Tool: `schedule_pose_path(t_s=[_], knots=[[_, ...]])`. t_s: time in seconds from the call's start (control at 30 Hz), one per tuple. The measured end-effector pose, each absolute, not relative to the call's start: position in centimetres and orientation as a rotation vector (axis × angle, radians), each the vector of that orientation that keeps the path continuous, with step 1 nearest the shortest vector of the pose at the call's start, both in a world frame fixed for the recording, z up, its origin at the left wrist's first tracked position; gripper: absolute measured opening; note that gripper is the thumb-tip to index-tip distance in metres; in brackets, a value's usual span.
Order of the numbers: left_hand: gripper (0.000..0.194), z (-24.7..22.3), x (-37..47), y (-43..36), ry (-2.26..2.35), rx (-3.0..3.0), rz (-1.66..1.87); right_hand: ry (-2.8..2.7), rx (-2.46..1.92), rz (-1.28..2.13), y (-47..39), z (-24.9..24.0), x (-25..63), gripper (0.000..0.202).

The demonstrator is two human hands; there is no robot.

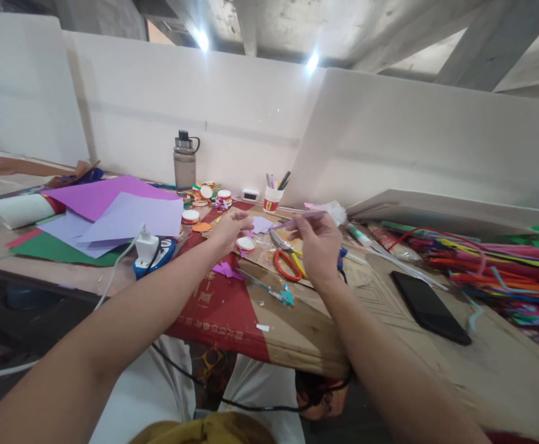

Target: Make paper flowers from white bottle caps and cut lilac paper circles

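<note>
My right hand [320, 243] pinches a thin strip of purple paper [307, 217] between thumb and fingers, above the cardboard. To its left, my left hand [235, 229] hovers with loosely bent fingers apart, and nothing shows in it. Just below the left hand is a small round white-topped piece [245, 245]. Scissors with orange-red handles [287, 265] lie between the hands, partly under the right one. A pale lilac paper piece [263, 224] and a bright purple scrap [227, 269] lie nearby. A slim clear tool or pen [263, 285] rests in front, by a teal scrap [287, 296].
Coloured paper sheets [133, 222] and a blue power strip [165, 254] are on the left. A water bottle [185, 163], decorated round pieces [205, 194] and a pen cup [272, 199] stand behind. On the right are a black phone [429, 305] and many pipe cleaners [510, 265].
</note>
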State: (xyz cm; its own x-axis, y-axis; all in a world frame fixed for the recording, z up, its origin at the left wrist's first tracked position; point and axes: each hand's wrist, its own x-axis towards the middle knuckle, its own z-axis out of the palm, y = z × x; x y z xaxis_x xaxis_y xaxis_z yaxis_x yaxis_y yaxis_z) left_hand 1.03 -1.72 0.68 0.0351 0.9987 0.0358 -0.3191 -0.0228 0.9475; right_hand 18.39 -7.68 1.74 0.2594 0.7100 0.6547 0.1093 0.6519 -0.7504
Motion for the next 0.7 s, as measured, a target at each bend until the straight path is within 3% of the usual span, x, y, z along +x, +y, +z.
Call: schedule_pose_path(t_s=[0.1,0.23,0.47,0.57,0.7], knots=[[0.015,0.8,0.9,-1.9,1.006,1.167,1.483,-1.098,-0.752,0.481,-6.9,2.1,19.1,0.023],[0.039,1.4,0.9,-2.8,0.870,1.392,1.465,-1.124,-0.692,0.381,-7.3,2.5,19.3,0.021],[0.071,1.5,1.6,-3.7,0.621,1.372,0.873,-1.504,-0.693,0.189,-8.6,1.9,18.4,0.006],[0.069,1.3,1.8,-3.4,0.586,1.276,0.893,-1.724,-0.739,0.180,-8.5,1.2,17.8,0.004],[0.047,0.7,1.8,-2.9,0.630,1.269,1.101,-1.928,-0.806,0.098,-8.4,0.8,17.1,0.005]])
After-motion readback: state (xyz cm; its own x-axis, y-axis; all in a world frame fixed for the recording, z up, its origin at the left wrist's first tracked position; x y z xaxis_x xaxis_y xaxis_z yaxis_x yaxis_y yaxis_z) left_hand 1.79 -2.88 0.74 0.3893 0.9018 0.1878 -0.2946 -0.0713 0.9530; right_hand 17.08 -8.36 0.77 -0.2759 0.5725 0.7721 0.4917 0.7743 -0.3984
